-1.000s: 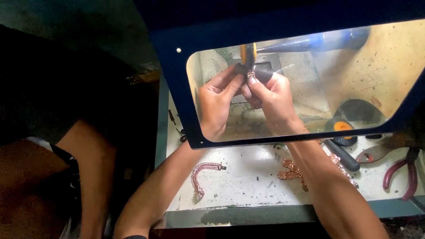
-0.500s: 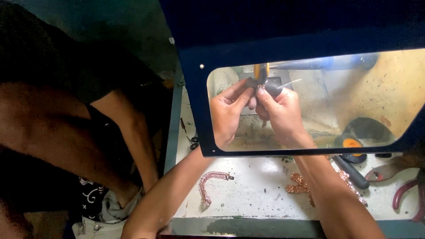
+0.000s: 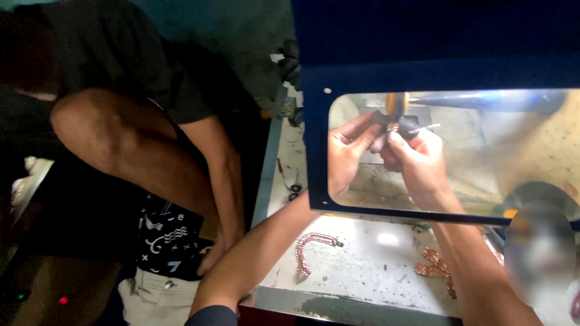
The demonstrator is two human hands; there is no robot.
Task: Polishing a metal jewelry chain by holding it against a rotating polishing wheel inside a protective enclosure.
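Both hands work behind the clear shield window [image 3: 483,181] in the upper right of the frame. Left hand [image 3: 345,158] and right hand [image 3: 417,166] are pinched shut on a small copper-coloured chain piece [image 3: 393,127], pressed up against the orange polishing wheel [image 3: 396,104] at the top centre of the window (fingertips nearly touching each other). Judgement: to do this well, keep the grip tight and close to the contact spot, feed the piece lightly, and keep fingertips off the wheel. Below the shield, a curved copper chain [image 3: 308,250] lies on the white worktop [image 3: 374,265], lower centre; a second chain heap [image 3: 436,268] lies right of it. Another person's bent knee [image 3: 121,133] fills the left of the frame.
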